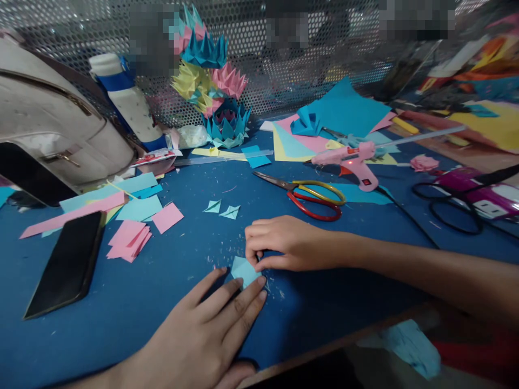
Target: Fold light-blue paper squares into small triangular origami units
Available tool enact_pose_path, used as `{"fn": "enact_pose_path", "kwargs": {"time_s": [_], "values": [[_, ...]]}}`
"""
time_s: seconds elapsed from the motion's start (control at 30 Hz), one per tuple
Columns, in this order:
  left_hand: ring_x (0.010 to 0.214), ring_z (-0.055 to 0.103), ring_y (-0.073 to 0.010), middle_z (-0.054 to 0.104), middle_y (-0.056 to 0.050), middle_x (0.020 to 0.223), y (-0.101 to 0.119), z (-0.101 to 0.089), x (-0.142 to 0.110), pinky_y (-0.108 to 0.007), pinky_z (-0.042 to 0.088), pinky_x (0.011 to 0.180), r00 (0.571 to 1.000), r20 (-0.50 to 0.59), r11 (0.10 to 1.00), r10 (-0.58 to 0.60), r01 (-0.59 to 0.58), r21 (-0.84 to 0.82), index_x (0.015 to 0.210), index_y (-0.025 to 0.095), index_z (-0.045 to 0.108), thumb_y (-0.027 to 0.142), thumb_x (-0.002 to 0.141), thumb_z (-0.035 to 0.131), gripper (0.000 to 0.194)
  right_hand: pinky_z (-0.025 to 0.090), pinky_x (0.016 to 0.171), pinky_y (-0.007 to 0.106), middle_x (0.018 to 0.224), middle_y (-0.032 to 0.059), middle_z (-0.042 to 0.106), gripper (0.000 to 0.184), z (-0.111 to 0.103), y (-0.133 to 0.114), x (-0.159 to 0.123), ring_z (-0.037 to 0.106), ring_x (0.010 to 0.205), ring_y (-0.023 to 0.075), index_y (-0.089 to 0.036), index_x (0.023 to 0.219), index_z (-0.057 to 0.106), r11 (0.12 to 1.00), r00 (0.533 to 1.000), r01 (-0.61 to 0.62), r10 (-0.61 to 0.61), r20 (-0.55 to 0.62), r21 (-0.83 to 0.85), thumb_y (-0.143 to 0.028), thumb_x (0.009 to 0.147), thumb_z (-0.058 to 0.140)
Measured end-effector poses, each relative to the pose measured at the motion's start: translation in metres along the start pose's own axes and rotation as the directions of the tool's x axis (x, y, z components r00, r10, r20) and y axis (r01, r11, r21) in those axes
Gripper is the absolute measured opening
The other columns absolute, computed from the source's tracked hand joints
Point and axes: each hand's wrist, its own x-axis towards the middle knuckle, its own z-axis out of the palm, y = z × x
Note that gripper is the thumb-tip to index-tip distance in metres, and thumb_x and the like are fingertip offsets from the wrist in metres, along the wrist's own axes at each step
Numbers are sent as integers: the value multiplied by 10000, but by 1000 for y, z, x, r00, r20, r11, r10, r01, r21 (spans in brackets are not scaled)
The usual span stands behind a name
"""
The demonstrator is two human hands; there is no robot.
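Your left hand (205,319), fingers spread, rests on light-blue paper (241,268) your right hand (292,243) pinches; scissors (292,187), hot-glue gun (357,161) lie beyond.

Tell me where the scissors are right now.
In the head view, the scissors lie just right of centre on the blue tabletop, between the right hand and the pink glue gun.

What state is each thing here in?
Light-blue paper: partly covered.
Left hand: fingers spread, on paper.
Right hand: fingers curled, at paper.
Two small pieces: folded.
Scissors: blades look shut.
Glue gun: lit, glue stick protruding.
Nearer phone: flat, screen dark.
Farther phone: tilted, screen dark.
Bottle: capped.
Pink squares: loosely stacked.
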Motion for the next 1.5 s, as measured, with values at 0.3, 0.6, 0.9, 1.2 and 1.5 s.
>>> {"fn": "enact_pose_path", "kwargs": {"time_s": [0.3,0.6,0.9,1.2,1.5], "values": [[1222,500,-213,471,-52,1508,0,2,1,-429,40,1191,1000,9,999,-7,7,-46,1448,142,473,496,1064,272,560,332,741,283,943,28,602,138,4,0,-1,510,882,163,-171,933,628,996,999,38,-39,-13,-82,-279,987,560],[1219,498,-233,440,-56,1532,-3,8,-2,-480,-29,1219,1000,-14,996,8,-9,-90,1472,131,436,510,1048,310,582,271,777,287,854,-17,579,144,15,3,4,480,833,139,-181,897,603,996,990,-87,88,-114,11,-310,957,622],[1203,521,-241,419,-58,1545,-5,9,-1,-528,141,1220,1000,-8,987,-12,10,-163,1483,141,413,401,1036,418,517,322,805,284,920,13,618,122,11,5,0,498,879,145,-170,937,625,1000,987,18,-15,-160,18,-238,996,544],[1228,498,-236,405,-33,1556,-6,11,-2,-530,85,1231,1000,-14,986,-8,5,-169,1473,145,428,350,1036,413,482,314,789,293,870,4,601,134,5,5,-2,498,839,149,-174,889,618,999,995,-22,26,-99,36,-276,973,592],[1232,494,-236,425,-28,1543,-6,11,-2,-530,81,1232,1000,-10,983,-14,12,-183,1463,157,443,354,1040,402,468,278,759,306,878,11,577,128,14,-2,-2,451,813,155,-168,867,584,994,989,-80,71,-127,-69,-247,966,564]]}}
